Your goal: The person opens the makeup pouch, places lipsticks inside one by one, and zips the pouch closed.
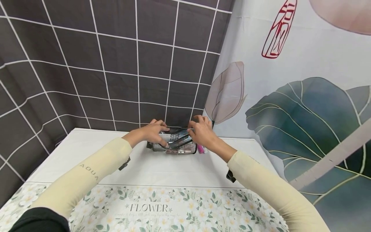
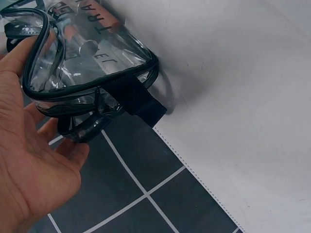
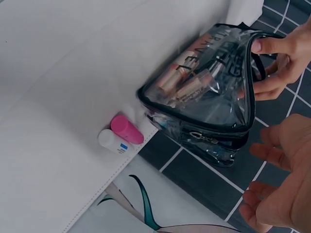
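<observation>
A clear toiletry bag with black piping and the word TRAVEL lies at the table's far edge, tubes and small bottles showing through its plastic. My left hand grips its upper edge, thumb on the near side and fingers behind, as the left wrist view of the hand also shows. A black tab sticks out from that end. My right hand is at the bag's right end. In the right wrist view, this hand has loosely bent fingers, apart from the zipper pull.
A pink-capped item and a white bottle lie beside the bag's right end. The white table has a floral mat along its near side. A dark grid cloth hangs behind.
</observation>
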Available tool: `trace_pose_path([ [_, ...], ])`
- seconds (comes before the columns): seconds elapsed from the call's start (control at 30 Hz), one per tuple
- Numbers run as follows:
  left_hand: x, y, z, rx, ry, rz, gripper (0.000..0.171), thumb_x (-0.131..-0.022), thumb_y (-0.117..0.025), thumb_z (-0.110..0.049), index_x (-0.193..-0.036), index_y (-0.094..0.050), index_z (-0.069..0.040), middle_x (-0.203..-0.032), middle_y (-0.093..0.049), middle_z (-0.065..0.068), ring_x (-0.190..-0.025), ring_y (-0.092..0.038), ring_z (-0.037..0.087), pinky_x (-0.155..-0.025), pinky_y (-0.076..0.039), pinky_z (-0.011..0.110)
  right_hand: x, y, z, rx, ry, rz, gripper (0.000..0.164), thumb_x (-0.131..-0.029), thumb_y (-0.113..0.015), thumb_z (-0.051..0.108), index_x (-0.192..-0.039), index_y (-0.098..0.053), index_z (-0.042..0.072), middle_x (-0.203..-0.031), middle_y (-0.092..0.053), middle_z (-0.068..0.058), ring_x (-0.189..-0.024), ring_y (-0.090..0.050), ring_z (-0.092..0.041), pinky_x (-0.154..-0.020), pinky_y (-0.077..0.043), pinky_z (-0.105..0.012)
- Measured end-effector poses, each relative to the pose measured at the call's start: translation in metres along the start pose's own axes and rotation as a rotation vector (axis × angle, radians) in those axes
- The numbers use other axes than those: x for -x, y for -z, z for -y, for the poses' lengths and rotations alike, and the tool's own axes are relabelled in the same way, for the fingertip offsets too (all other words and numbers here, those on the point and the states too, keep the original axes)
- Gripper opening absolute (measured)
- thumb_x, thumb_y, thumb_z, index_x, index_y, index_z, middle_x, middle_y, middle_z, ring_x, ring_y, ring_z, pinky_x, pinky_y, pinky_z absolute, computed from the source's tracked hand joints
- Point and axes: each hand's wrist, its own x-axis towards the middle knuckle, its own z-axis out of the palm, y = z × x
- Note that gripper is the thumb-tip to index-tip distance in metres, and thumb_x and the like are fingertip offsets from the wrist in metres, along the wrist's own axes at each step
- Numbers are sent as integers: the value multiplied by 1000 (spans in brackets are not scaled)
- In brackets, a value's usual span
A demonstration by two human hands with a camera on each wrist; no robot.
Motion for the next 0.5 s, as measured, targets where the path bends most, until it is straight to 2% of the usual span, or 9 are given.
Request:
trace_pose_path([
  [0.33,2,1,-1,18,-8,2,88,-93,-84,-44,-167,-55,-7,-175,-42,19,-156,-34,41,-131,-39,66,0,-3,-17,-21,-49,-51,21,-114,-59,18,-113,-77,7,-163,-56,-32,-150,-43,-57,-114,-39,-68],
  [0.5,1,0,0,8,-7,0,89,-92,-85,-43,-167,-55,-6,-174,-43,19,-154,-35,41,-130,-39,65,1,-4,-28,-24,-97,-37,24,-114,-56,18,-113,-77,6,-164,-54,-32,-151,-42,-57,-117,-37,-70],
])
